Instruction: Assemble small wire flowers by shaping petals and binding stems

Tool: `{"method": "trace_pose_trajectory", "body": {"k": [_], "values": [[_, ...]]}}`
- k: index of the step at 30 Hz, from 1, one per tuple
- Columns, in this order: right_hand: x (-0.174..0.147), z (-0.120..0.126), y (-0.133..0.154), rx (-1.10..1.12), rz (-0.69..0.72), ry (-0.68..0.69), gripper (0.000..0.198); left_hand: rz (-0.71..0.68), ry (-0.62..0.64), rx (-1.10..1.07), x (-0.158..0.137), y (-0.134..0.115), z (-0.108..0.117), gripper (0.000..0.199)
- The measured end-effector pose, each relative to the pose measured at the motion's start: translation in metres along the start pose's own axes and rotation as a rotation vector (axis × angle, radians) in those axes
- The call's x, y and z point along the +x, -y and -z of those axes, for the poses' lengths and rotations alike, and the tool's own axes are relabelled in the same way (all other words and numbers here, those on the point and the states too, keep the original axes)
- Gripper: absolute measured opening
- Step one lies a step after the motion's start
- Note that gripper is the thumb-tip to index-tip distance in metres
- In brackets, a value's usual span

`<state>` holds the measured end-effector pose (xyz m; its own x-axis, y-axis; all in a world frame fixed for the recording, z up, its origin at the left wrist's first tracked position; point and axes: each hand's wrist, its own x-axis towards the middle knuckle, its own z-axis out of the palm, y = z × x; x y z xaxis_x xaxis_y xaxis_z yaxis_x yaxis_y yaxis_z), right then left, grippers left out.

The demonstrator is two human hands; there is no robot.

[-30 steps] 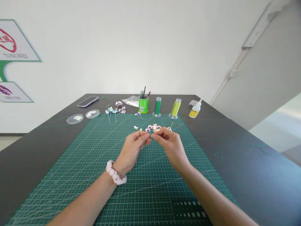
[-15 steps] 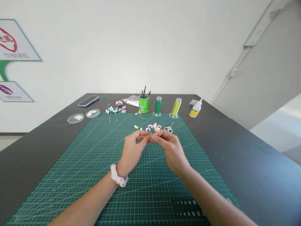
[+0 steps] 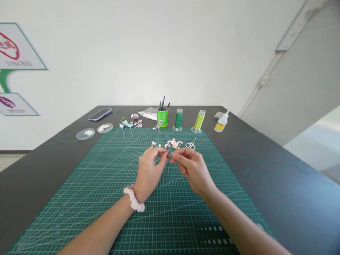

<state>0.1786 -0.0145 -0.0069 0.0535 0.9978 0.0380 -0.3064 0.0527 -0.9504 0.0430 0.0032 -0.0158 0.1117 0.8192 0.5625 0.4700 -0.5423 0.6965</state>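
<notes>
Over the green cutting mat (image 3: 111,198), my left hand (image 3: 151,170) and my right hand (image 3: 193,170) face each other, thumb and fingertips pinched. Between them are the thin stems of a small pink and peach flower piece (image 3: 174,143), whose petals stand just beyond my fingertips. Each hand seems to pinch part of these stems; the exact grip is too small to make out. Just past my right fingers lie white-handled scissors (image 3: 190,145). A little white blossom with a green leaf (image 3: 156,144) rests beyond my left fingers.
At the back stand a green can of tools (image 3: 162,117), a dark green thread spool (image 3: 179,120), a yellow-green spool (image 3: 199,122) and a glue bottle (image 3: 221,123). Blue flowers (image 3: 126,124), clear dishes (image 3: 85,133) and a phone (image 3: 100,114) are at the back left.
My fingertips have drawn slightly apart, the left hand shifting a little left. The peach petals sit slightly lower, and more of the stems shows between my fingers.
</notes>
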Motion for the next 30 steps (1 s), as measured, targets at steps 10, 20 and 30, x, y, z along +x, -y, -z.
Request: {"method": "trace_pose_trajectory", "body": {"k": [10, 20, 30], "values": [[-0.0029, -0.0032, 0.0010, 0.014, -0.036, 0.014, 0.019, -0.102, -0.072, 0.017, -0.0016, 0.0051, -0.0024, 0.011], [-0.0040, -0.0023, -0.0028, -0.031, 0.085, -0.050, 0.015, 0.004, -0.060, -0.022, -0.0004, 0.0002, -0.0009, 0.012], [-0.0034, -0.0007, -0.0045, -0.066, 0.077, -0.035, 0.016, 0.105, -0.045, -0.032, -0.0003, -0.0035, 0.0016, 0.010]]}}
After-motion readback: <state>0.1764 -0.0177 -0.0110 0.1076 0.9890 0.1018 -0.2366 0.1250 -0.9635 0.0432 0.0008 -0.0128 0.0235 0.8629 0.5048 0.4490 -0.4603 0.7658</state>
